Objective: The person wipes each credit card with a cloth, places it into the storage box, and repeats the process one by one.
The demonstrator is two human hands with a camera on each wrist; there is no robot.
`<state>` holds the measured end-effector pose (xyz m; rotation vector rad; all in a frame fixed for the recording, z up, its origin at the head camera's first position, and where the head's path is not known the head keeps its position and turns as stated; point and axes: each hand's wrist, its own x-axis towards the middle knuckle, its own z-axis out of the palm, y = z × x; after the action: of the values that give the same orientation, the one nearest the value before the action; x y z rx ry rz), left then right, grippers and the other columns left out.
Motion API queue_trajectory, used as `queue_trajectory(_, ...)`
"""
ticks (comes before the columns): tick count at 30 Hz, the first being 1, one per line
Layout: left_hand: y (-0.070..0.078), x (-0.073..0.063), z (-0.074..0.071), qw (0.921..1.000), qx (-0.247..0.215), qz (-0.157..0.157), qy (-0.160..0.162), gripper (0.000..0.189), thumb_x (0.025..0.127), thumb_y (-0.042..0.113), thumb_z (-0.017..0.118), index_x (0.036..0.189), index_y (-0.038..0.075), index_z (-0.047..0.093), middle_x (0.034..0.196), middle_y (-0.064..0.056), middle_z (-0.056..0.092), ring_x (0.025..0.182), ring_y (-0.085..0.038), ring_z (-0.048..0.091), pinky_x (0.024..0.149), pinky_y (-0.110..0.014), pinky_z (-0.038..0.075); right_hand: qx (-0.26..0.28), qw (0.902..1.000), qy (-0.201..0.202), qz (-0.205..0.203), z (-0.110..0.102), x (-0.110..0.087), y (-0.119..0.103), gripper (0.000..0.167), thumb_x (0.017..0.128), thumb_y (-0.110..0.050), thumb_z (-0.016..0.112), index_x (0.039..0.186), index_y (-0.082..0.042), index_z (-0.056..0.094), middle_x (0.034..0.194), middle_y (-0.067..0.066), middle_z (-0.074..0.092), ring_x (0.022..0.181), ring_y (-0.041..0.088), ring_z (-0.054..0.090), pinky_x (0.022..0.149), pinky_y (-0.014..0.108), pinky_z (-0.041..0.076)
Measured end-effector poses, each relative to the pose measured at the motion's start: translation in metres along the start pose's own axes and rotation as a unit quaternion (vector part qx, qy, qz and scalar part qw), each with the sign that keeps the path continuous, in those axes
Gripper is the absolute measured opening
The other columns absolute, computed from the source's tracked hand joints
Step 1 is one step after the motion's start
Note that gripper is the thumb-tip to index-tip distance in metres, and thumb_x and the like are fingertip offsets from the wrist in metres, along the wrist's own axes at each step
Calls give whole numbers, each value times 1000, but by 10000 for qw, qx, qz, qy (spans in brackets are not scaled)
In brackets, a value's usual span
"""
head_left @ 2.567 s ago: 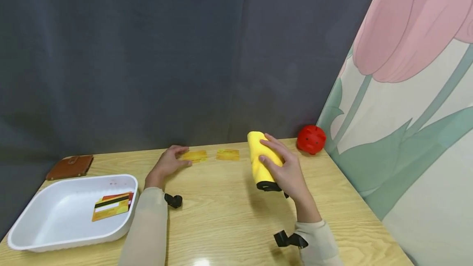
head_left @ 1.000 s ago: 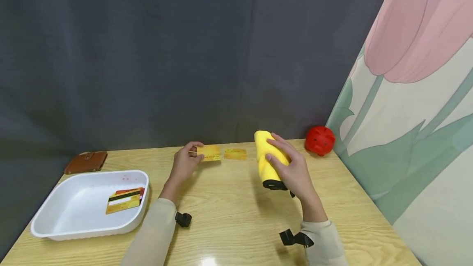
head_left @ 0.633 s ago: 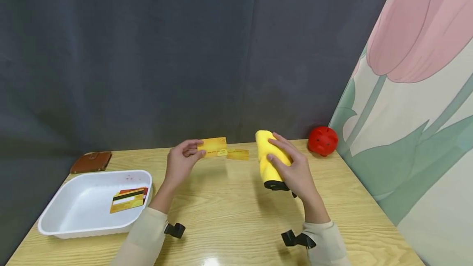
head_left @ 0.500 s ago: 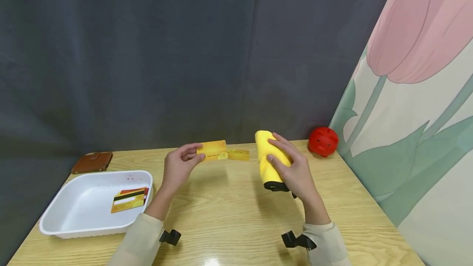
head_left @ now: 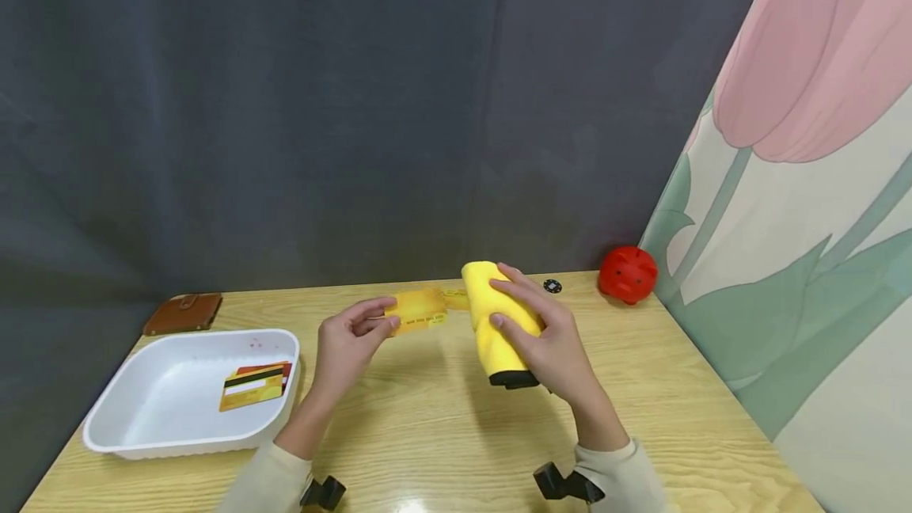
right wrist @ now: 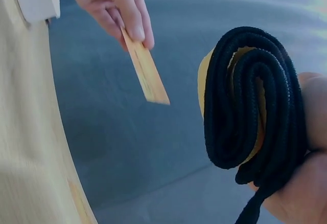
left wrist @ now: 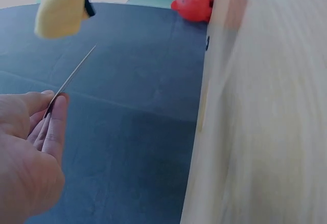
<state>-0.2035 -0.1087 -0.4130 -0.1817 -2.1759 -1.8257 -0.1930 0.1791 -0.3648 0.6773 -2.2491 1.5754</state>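
Observation:
My left hand (head_left: 349, 343) pinches a yellow bank card (head_left: 419, 311) between thumb and fingers, holding it above the table. Seen from the left wrist, the card (left wrist: 76, 70) is nearly edge-on. My right hand (head_left: 552, 339) grips a rolled yellow towel (head_left: 492, 319) with a black border, just right of the card. The right wrist view shows the towel's folded black end (right wrist: 255, 101), with a gap between towel and card (right wrist: 145, 73). A second yellow card (head_left: 456, 299) lies on the table behind, partly covered by the towel.
At left stands a white plastic tub (head_left: 107, 418) with bank cards (head_left: 252, 388) inside. A brown leather wallet (head_left: 184, 313) lies behind it. To the right rear are a red piggy bank (head_left: 628, 275) and a small round black-and-white disc (head_left: 552, 286). A dark curtain (head_left: 321, 117) hangs behind the table.
My left hand has lifted the card off the table, then lowered and tilted it slightly. My right hand has brought the towel leftward toward it, uncovering the round disc.

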Motion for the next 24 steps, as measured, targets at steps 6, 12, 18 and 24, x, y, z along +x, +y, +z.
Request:
queue_trajectory(6, -4, -7, 5, 9999, -140, -29, -6, 26, 89, 8, 81, 115, 7, 77, 112, -14, 77, 86, -4, 75, 76, -21, 63, 170, 9991, -253, -308, 18, -4, -9, 42, 92, -6, 77, 133, -18, 70, 154, -1, 56, 147, 22, 48, 95, 15, 52)
queue_trajectory(12, -4, -9, 11, 9991, -403, 119, -27, 24, 89, 5, 80, 113, 4, 76, 109, -18, 77, 86, -5, 76, 78, -22, 63, 266, 9977, -518, -338, 34, -7, -11, 41, 94, -8, 76, 133, -19, 70, 155, -1, 55, 142, 23, 53, 88, 19, 57)
queue_trajectory(18, -1, -13, 19, 9983, -535, 189, -136, 24, 90, 3, 78, 114, 1, 74, 110, -19, 76, 87, -5, 75, 78, -22, 63, 57, 9977, -581, -344, 46, -9, -7, 43, 94, -11, 77, 134, -22, 69, 156, -4, 53, 144, 23, 51, 90, 21, 57)
queue_trajectory(24, 2, -20, 25, 9960, -856, 258, -48, 23, 91, -1, 76, 114, -2, 72, 108, -17, 76, 87, -6, 75, 79, -24, 64, -170, 9971, -538, -503, 56, -10, 1, 44, 92, -9, 78, 134, -19, 70, 156, -1, 53, 146, 27, 49, 98, 22, 55)
